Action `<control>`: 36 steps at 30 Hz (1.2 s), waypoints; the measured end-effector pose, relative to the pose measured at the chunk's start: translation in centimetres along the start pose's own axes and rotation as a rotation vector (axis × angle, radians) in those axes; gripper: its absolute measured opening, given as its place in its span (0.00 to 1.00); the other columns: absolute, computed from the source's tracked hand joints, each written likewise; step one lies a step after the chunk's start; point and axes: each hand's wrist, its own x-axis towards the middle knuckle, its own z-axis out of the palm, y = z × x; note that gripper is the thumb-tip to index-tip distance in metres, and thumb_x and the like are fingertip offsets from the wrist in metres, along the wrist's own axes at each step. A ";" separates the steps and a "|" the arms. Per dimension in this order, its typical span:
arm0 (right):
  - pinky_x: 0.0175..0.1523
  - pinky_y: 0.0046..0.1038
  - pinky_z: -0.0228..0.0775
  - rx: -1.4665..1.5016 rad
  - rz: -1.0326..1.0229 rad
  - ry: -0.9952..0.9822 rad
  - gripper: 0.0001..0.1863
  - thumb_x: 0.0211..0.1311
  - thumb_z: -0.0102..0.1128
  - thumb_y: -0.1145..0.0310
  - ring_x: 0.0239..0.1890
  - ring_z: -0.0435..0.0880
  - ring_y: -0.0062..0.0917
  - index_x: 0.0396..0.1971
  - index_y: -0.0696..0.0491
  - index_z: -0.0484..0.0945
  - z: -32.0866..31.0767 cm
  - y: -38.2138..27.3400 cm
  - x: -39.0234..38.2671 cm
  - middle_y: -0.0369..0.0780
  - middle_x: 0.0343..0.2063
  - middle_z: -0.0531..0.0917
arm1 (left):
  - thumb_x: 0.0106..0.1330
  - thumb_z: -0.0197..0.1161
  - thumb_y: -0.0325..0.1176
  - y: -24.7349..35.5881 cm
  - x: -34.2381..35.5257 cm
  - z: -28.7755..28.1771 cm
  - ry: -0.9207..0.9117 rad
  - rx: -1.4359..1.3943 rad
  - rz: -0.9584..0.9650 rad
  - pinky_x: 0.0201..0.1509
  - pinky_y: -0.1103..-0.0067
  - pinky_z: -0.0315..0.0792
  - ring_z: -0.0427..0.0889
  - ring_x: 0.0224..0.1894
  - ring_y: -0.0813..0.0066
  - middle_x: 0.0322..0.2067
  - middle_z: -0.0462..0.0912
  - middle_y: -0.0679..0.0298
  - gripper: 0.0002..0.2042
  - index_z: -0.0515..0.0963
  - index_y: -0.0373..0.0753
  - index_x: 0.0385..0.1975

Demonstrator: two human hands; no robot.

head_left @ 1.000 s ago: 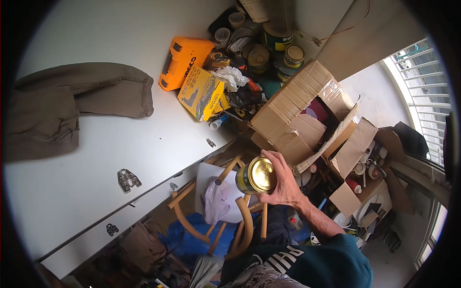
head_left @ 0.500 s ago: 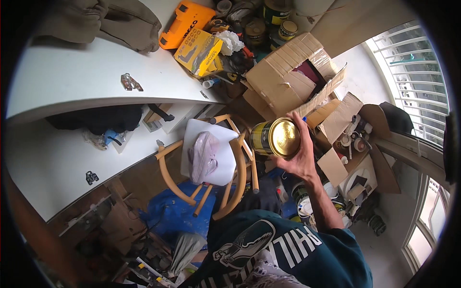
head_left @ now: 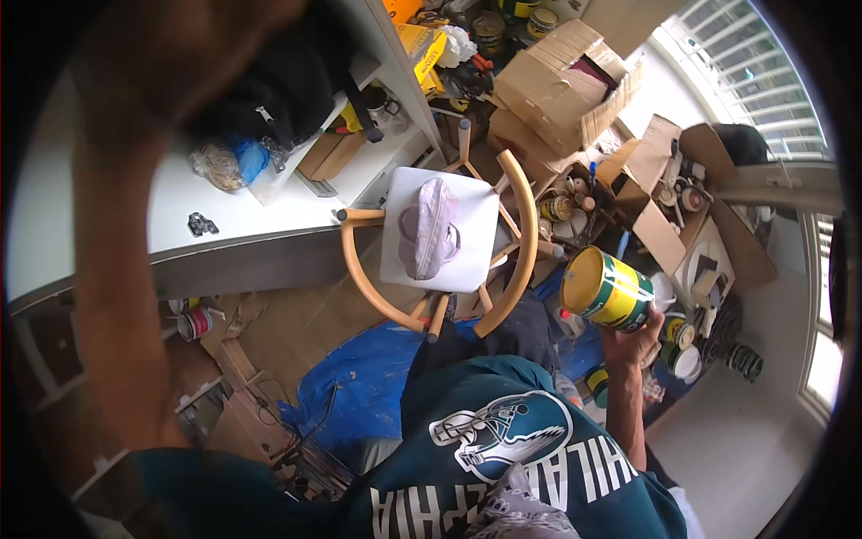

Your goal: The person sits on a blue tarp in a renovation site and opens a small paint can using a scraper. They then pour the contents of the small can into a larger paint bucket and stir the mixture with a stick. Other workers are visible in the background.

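My left hand point(head_left: 197, 36) is raised at the upper left, blurred and dark, so I cannot tell what its fingers do. Beside it is an open white cabinet point(head_left: 171, 229) with a black bag point(head_left: 274, 67) and small bundled items inside. My right hand point(head_left: 633, 337) grips a green-and-yellow paint can point(head_left: 611, 292) at the right, tilted with its yellow end turned up and left. Left of the can stands a round-backed wooden chair point(head_left: 521, 242) with a white seat point(head_left: 476, 216) and a lilac bag point(head_left: 426, 234) on it.
Cardboard boxes point(head_left: 548, 85) and piled cans, tools and packaging crowd the back and right. A blue sheet point(head_left: 341, 391) lies on the floor below the chair, among cardboard scraps. A barred window point(head_left: 745, 72) is at the upper right.
My left arm has risen into view at the left. My right hand moved right, turning the can so its shiny lid is hidden. The view has shifted, showing more of the cabinet's inside.
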 end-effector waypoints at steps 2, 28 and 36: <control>0.59 0.46 0.78 0.079 -0.052 0.073 0.36 0.61 0.59 0.44 0.56 0.84 0.37 0.63 0.52 0.74 -2.9 2.0 -5.5 0.42 0.55 0.83 | 0.72 0.65 0.35 6.1 -4.0 3.2 0.088 -0.263 -0.163 0.49 0.67 0.80 0.86 0.42 0.56 0.38 0.88 0.51 0.10 0.79 0.33 0.34; 0.63 0.41 0.75 -0.846 -0.709 0.139 0.50 0.45 0.81 0.61 0.68 0.73 0.45 0.71 0.55 0.65 -6.9 22.8 -35.5 0.47 0.68 0.72 | 0.39 0.86 0.40 49.8 -9.7 11.5 -0.551 -1.284 -0.118 0.50 0.62 0.85 0.83 0.54 0.48 0.57 0.73 0.50 0.56 0.60 0.34 0.72; 0.55 0.32 0.76 -0.316 -0.610 0.663 0.10 0.67 0.67 0.70 0.46 0.87 0.32 0.27 0.59 0.82 -11.4 29.1 -40.1 0.43 0.46 0.89 | 0.37 0.86 0.37 52.8 -11.1 10.7 -0.618 -1.246 -0.109 0.54 0.61 0.81 0.79 0.57 0.48 0.56 0.72 0.51 0.53 0.63 0.37 0.68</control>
